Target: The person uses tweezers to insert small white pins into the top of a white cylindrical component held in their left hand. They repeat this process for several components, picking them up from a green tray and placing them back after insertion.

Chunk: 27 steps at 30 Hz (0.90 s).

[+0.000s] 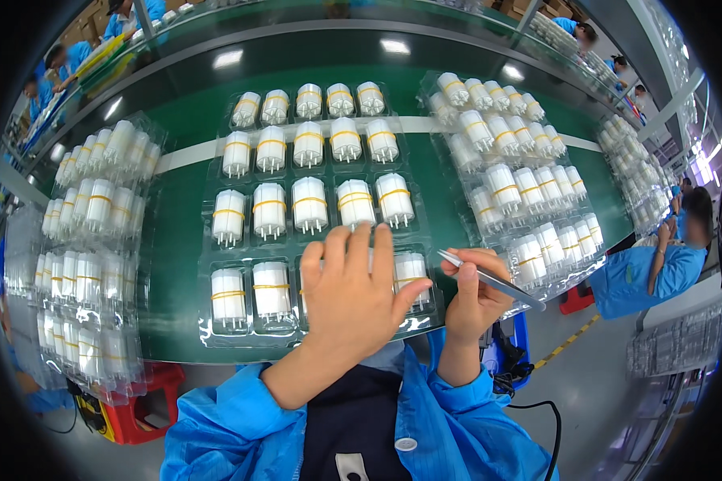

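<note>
A clear plastic tray (pixel 253 340) lies in front of me, holding rows of white cylindrical bundles with pins at one end, each wrapped in a yellow band. Over its near rows my left hand (pixel 346 293) reaches palm down with the fingers apart. Its fingertips are at the pin end of one white bundle (pixel 354 199); whether they touch it I cannot tell. The hand partly hides bundles in the nearest row. At the tray's near right corner, my right hand (pixel 475 305) is closed on metal tweezers (pixel 501 286), their tips pointing left toward a banded bundle (pixel 410 271).
Stacked trays of similar bundles stand left (pixel 88 276) and right (pixel 529 188) on the green belt (pixel 183 208). A metal rail (pixel 313 48) runs along the far side. A red stool (pixel 148 401) is below at left. A co-worker in blue (pixel 650 272) is at right.
</note>
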Tool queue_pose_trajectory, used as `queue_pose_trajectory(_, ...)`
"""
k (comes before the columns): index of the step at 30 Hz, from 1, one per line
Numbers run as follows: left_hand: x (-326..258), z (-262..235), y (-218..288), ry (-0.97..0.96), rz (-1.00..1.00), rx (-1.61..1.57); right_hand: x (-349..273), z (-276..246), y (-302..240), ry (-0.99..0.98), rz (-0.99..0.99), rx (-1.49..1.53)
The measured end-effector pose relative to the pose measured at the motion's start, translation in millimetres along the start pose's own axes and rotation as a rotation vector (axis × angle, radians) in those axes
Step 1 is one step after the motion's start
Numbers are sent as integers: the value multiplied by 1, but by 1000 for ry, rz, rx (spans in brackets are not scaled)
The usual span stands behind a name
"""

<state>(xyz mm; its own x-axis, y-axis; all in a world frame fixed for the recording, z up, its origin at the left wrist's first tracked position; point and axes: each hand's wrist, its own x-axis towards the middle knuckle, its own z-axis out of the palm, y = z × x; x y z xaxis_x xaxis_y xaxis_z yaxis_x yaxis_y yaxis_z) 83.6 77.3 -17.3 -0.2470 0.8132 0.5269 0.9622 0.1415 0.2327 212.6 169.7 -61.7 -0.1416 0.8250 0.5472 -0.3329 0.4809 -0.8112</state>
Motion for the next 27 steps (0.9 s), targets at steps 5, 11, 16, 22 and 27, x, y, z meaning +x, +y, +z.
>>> queue_pose_trajectory(5, -9, 13, 14, -36, 114, -46, 0, 1, 5, 11, -65, -7)
queue_pose_trajectory(11, -27, 20, 16, 51, 361, -445, 0, 6, 6, 51, -104, -67)
queue_pose_trajectory(16, -31, -10, -15, 126, 10, -870, 1, 0, 13, 114, -200, -120)
queue_pose_trajectory(22, -47, -58, -70, 209, -95, -841, 2, 20, -43, -73, 353, 400)
queue_pose_trajectory(27, -52, -67, -72, 272, -68, -652, -8, 63, -66, -352, 264, 497)
